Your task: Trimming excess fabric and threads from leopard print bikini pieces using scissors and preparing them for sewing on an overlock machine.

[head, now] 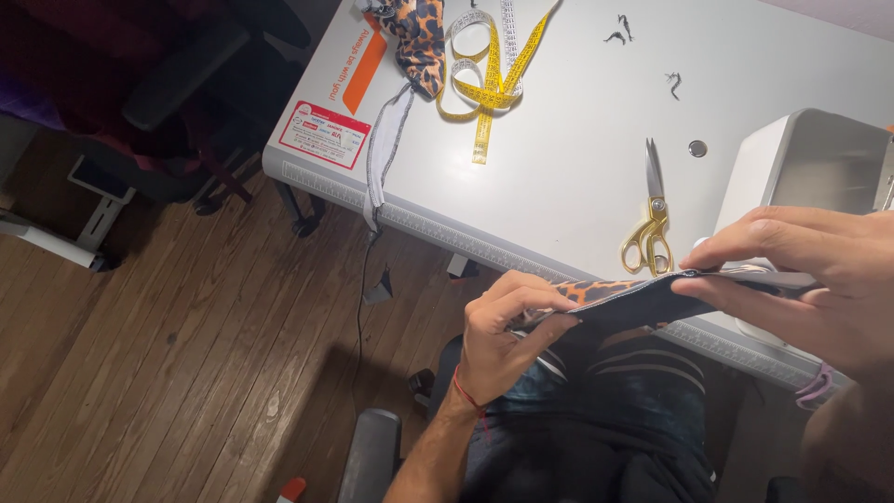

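Stretching between both hands, the leopard-print fabric strip with dark lining (633,296) runs left to right; left hand (507,331) and right hand (819,275) pinch opposite ends.

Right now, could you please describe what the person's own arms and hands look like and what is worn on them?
Both forearms are bare, with no sleeves in view. The left hand has a thin red string bracelet tied round the wrist. The right hand shows no ring or glove; a bit of purplish band shows near its wrist.
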